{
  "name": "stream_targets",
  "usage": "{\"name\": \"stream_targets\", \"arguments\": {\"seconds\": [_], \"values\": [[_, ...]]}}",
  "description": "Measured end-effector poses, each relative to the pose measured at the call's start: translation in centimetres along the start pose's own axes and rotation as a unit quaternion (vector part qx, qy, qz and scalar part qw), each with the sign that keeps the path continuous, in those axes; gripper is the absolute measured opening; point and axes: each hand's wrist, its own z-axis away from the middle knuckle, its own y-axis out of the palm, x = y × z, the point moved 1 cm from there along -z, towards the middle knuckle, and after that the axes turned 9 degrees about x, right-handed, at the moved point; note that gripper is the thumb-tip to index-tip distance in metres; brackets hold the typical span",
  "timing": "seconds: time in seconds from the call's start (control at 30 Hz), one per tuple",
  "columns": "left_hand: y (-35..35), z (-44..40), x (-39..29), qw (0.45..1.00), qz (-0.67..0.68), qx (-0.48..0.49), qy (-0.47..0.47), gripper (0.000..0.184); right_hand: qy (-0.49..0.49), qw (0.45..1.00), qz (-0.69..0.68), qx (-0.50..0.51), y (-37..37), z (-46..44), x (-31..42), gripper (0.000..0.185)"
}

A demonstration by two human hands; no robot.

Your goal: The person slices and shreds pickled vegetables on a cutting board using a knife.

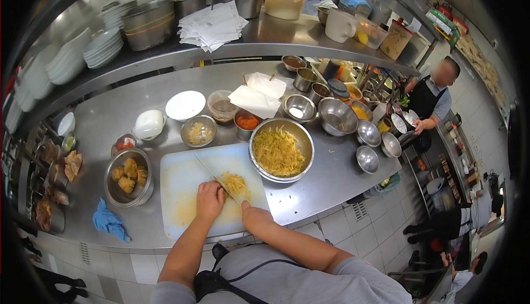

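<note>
My right hand [256,217] grips the handle of a kitchen knife [208,167], whose long blade slants up and left across the white cutting board [175,193]. Beside the blade, my left hand [210,200] rests on the board with its fingers curled; whatever lies under them is hidden. Thin yellow shreds [236,184] are piled on the knife's right side. Up and right of the board, a large steel bowl [311,148] holds many similar yellow shreds [279,150]. At the left, another steel bowl [113,194] contains several knobby yellow-brown chunks [130,168].
A blue cloth [109,219] lies at the table's left front. Behind the board stand a white bowl [185,106], a bowl of chopped pieces [199,131] and a tin of orange-red food [246,120]. Steel bowls [338,116] crowd the right. A shelf [287,50] spans above. A co-worker [433,91] stands right.
</note>
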Motion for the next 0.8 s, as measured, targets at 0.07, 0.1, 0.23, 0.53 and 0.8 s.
{"name": "stream_targets", "arguments": {"seconds": [0.07, 0.1, 0.23, 0.53, 0.8], "values": [[0.0, 0.0, 0.1, 1.000, 0.003, -0.003, 0.000, 0.012, 0.002, 1.000, 0.007, 0.002, 0.0, -0.1, 0.0, 0.024], [0.1, 0.2, 0.1, 1.000, 0.007, -0.004, -0.002, 0.011, 0.002, 1.000, 0.008, 0.002, 0.1, 0.0, -0.1, 0.024], [-0.1, 0.4, 0.4, 1.000, 0.026, -0.005, 0.004, 0.011, 0.008, 1.000, 0.001, 0.020, -0.2, 1.1, -0.3, 0.026], [0.0, 0.3, -0.3, 0.999, 0.035, -0.007, -0.026, 0.011, 0.008, 1.000, -0.006, 0.017, 0.2, 0.7, -1.0, 0.026], [0.2, 0.1, 0.0, 1.000, 0.008, -0.024, 0.011, 0.006, 0.007, 1.000, 0.005, 0.019, 0.5, 0.8, -0.9, 0.026]]}}
